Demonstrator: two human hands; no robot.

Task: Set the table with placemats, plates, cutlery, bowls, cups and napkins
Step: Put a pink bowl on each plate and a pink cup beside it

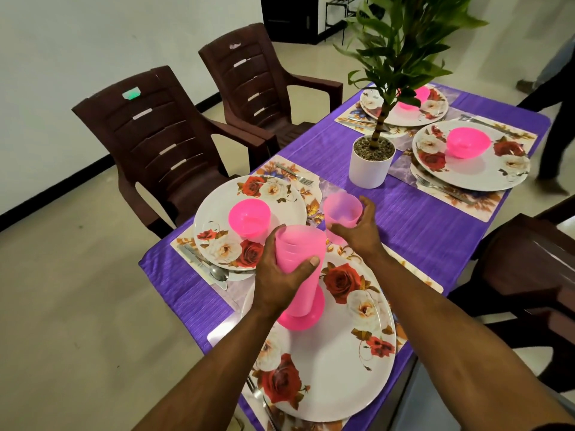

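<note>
Head view: on the purple table, the left hand wraps a stack of cups above the near plate; the right hand, half open, cradles one cup. Light, slick plastic, probably; hold mid-wall.

**Four settings around the potted plant**

The potted plant stands mid-table. Nearer the camera and left of it, a plate carries a bowl; a fork lies behind that plate, a spoon before it. Right of the plant, another plate bears a bowl. Behind the plant sits a third plate. Two chairs stand left of the table.
</note>
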